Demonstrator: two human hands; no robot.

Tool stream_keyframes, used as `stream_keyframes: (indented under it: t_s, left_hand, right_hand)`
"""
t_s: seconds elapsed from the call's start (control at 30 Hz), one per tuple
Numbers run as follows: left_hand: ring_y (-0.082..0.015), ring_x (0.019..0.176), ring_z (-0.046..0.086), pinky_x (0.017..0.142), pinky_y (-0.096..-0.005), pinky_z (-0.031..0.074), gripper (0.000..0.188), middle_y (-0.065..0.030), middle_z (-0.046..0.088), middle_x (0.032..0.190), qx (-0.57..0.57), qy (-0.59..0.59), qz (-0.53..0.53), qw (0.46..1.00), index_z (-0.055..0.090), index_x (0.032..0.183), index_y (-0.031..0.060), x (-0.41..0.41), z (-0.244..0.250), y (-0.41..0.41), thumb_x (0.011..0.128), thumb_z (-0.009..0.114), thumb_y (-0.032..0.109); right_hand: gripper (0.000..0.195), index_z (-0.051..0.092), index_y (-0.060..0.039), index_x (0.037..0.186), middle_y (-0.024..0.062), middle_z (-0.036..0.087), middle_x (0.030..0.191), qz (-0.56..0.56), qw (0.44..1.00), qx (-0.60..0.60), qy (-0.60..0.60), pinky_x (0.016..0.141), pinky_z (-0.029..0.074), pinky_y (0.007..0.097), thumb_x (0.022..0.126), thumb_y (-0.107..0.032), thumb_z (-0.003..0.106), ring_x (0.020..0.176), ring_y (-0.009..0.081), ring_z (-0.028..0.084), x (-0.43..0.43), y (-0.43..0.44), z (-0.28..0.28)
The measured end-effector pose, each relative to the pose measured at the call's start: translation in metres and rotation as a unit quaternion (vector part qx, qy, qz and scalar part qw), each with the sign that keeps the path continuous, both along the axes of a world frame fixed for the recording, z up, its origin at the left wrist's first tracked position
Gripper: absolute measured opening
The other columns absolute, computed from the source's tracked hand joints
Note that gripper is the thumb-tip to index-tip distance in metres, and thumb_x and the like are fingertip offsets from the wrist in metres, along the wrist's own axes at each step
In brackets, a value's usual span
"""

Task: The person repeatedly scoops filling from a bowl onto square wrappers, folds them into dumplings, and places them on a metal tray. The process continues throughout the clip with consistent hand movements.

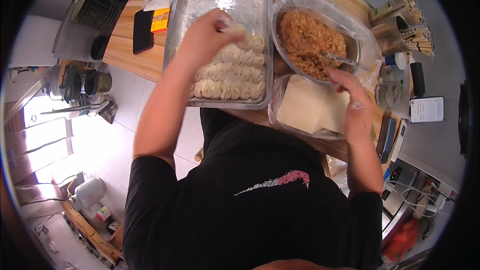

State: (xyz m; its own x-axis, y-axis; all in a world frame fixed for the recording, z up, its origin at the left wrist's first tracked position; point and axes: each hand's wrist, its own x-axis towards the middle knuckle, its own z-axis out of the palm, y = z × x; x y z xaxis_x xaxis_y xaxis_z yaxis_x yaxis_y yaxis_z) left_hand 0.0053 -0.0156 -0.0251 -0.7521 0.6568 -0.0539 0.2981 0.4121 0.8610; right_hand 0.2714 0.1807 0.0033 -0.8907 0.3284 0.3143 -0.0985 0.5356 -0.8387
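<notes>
A folded wonton point(235, 29), slightly blurred, is pinched between the thumb and fingers of my left hand point(212, 33). That hand is above a metal tray point(187, 9), where rows of folded wontons point(228, 77) sit on the near part. My right hand point(354, 101) appears to hold nothing; its fingers point toward the near rim of a metal bowl point(277, 41). Minced filling point(309, 37) fills much of the bowl, with a metal utensil point(345, 60) lying in it. Square dough wrappers point(302, 103) lie in stacks on plastic below the bowl, beside my right hand.
On the wooden table point(123, 41), left of the tray, are a dark phone point(143, 32) and a yellow-red box point(160, 20). Clear plastic film point(326, 3) surrounds the bowl's far side. Containers of wrapped chopsticks point(390, 33) stand at the right, near a small white-lidded tub point(395, 60).
</notes>
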Motion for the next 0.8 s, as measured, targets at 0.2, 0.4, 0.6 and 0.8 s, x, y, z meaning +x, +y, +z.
stream_keyframes:
  t_s: [0.2, 0.4, 0.6, 0.8]
  left_hand:
    - [-0.0108, 0.059, 0.053, 0.055, -0.026, 0.042, 0.032, -0.0038, 0.062, 0.071, -0.145, -0.058, -0.017, 0.988, 0.063, 0.095, -0.0002, -0.042, -0.05, 0.01, 0.076, 0.079, 0.021]
    - [-0.0196, 0.063, 0.058, 0.06, -0.0334, 0.045, 0.032, -0.0113, 0.063, 0.069, -0.209, 0.094, -0.074, 0.971, 0.066, 0.09, -0.0021, -0.042, -0.065, 0.028, 0.075, 0.077, 0.024]
    - [-0.0257, 0.06, 0.059, 0.06, -0.0366, 0.046, 0.029, -0.0176, 0.063, 0.068, -0.244, 0.084, -0.099, 0.961, 0.066, 0.084, -0.0043, -0.037, -0.052, 0.031, 0.076, 0.073, 0.023]
    - [-0.0249, 0.06, 0.056, 0.061, -0.0366, 0.045, 0.031, -0.0143, 0.061, 0.069, -0.244, 0.104, -0.106, 0.959, 0.064, 0.09, -0.0029, -0.033, -0.052, 0.031, 0.079, 0.073, 0.025]
  right_hand:
    - [0.033, 0.064, 0.0, 0.097, 0.0146, 0.063, 0.095, -0.061, 0.983, 0.121, -0.12, 0.076, 0.046, 0.0344, 0.081, -0.028, 0.069, 0.088, 0.0287, 0.059, 0.05, 0.017, -0.012]
    - [0.034, 0.064, -0.0046, 0.091, 0.0114, 0.06, 0.092, -0.069, 0.934, 0.286, -0.203, 0.076, 0.047, 0.0398, 0.063, -0.015, 0.081, 0.087, 0.0324, 0.057, 0.076, 0.014, -0.02]
    - [0.034, 0.063, -0.0065, 0.09, 0.0089, 0.057, 0.092, -0.049, 0.925, 0.302, -0.227, 0.078, 0.045, 0.0405, 0.063, -0.019, 0.079, 0.09, 0.0299, 0.055, 0.077, 0.013, -0.028]
    - [0.026, 0.061, -0.0062, 0.085, 0.0087, 0.056, 0.088, -0.048, 0.921, 0.305, -0.238, 0.076, 0.045, 0.0406, 0.068, -0.019, 0.075, 0.088, 0.0293, 0.055, 0.068, 0.004, -0.029]
